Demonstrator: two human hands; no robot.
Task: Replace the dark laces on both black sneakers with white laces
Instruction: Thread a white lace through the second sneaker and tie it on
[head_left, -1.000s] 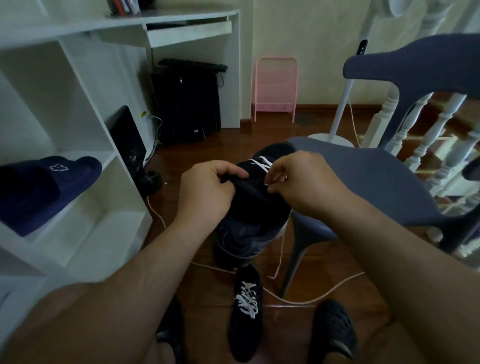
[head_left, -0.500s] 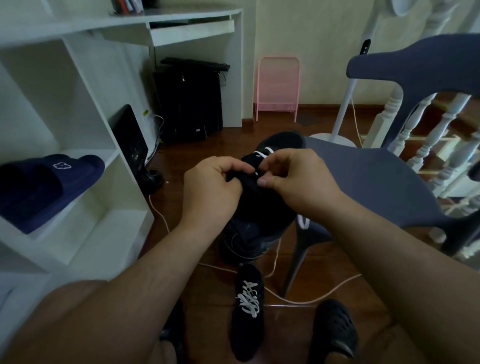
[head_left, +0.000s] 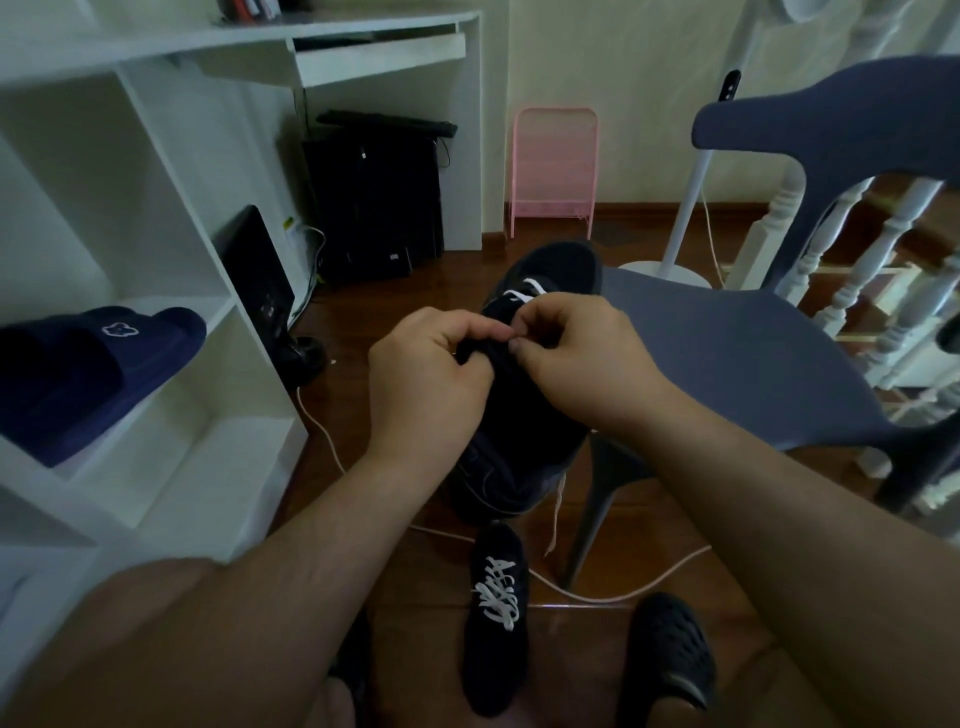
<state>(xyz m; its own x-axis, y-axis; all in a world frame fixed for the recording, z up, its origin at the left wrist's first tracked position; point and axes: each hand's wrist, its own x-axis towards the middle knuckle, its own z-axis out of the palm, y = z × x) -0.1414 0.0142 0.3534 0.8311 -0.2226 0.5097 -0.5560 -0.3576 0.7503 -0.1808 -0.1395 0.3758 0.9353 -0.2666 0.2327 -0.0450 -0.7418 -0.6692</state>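
Wooden floor (head_left: 426, 322) below, both hands' fingers pinch the black sneaker (head_left: 524, 395) at its white lace (head_left: 527, 291); no legible branding, apparently.

Hands (head_left: 511, 364) now closer together over raised sneaker (head_left: 550, 275).

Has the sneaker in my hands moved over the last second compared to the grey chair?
Yes. The held sneaker has swung its toe right and away, so the toe now overlaps the front-left edge of the grey chair seat, where earlier it lay left of it.
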